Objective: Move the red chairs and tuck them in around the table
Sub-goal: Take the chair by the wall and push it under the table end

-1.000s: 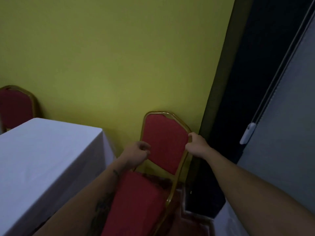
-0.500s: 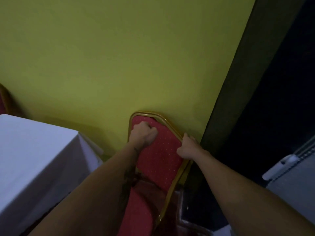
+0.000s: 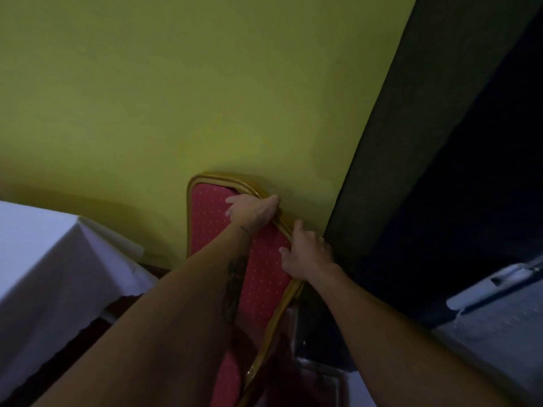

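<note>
We see the red chair [image 3: 266, 277] near the middle of the view, its backrest with a gold frame standing close against the yellow-green wall [image 3: 205, 98]. The red fabric has small pale dots. Our left hand [image 3: 254, 211] is closed over the top edge of the backrest, at about 1 o'clock of the frame, with the fingers wrapped behind the gold rim. Our right hand [image 3: 305, 254] lies on the right side of the frame, at about 3 o'clock; its grip is looser, the fingers bent around the rim and the thumb on the red fabric. The seat goes down toward 6 o'clock, partly hidden by our left forearm. At 9 o'clock from the chair stands the counter [image 3: 44, 259], covered with a white cloth, apart from the chair. At 3 o'clock there is a dark doorway [image 3: 470, 171].
</note>
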